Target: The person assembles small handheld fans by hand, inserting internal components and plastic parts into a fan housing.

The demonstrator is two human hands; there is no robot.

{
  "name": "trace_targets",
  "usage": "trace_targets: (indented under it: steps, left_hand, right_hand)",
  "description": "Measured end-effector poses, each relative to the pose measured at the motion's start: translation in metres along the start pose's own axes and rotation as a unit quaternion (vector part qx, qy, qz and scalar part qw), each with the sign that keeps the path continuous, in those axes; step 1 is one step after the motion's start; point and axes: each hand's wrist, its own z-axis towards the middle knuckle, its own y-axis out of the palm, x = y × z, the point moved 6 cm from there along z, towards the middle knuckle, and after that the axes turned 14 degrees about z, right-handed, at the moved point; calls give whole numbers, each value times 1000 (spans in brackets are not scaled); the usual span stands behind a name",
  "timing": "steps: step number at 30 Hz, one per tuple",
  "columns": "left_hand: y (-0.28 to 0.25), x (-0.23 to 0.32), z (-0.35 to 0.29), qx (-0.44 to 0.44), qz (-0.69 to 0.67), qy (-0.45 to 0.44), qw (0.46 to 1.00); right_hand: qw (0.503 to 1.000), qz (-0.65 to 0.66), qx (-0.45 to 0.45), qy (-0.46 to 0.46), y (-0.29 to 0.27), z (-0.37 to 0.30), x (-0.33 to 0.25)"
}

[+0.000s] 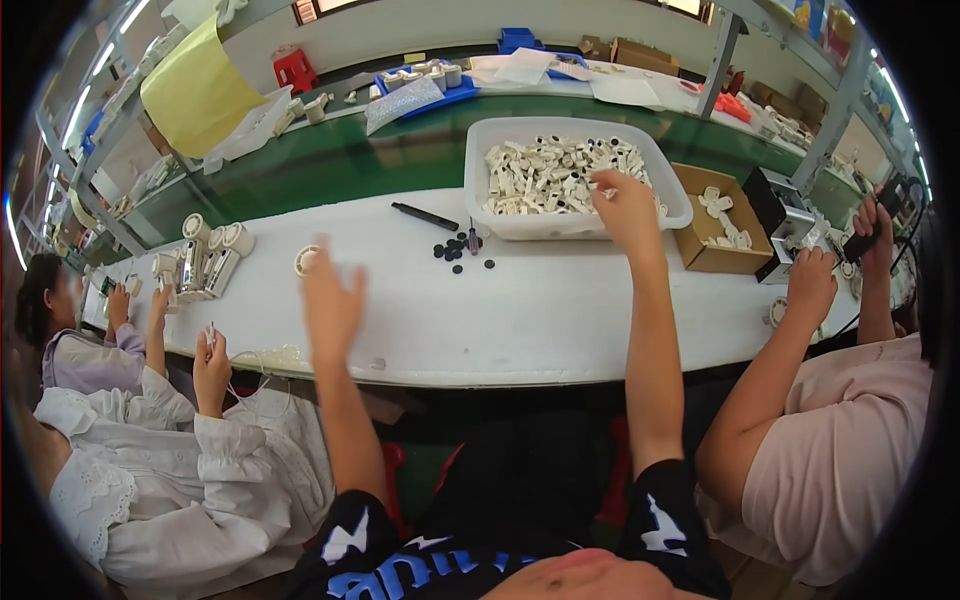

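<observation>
Two hands up over the worktop point(560, 310). Left hand point(332, 300) hovers empty, fingers spread, near a white ring point(307, 260). Black discs point(458, 250) and a black tool point(425, 216) lie mid-worktop. Right hand point(626, 203) reaches into the parts bin point(480, 170); its grip looks curled, whether it holds a part I can't tell. Bin looks full, so likely early. Neighbours' work is too small to read.

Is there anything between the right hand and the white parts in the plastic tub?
Nothing visible. The right hand is already over the tub's front rim, at the white parts. The left hand is apart, above the table.
</observation>
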Motion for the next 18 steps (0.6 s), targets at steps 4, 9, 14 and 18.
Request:
trace_targets:
  steps: [4, 9, 14, 18]
  left_hand:
    - [58, 98, -63, -59, -47, 203, 976]
    - [55, 94, -70, -83, -35, 181, 979]
    - [57, 90, -74, -72, -23, 190, 979]
    - [54, 94, -74, -74, -39, 196, 977]
  right_hand:
    - [977, -179, -114, 3, 36, 67, 76]
    - [978, -171, -119, -21, 40, 70, 54]
    - [985, 85, -152, -2, 30, 0, -25]
    - [928, 12, -372, -16, 102, -64, -8]
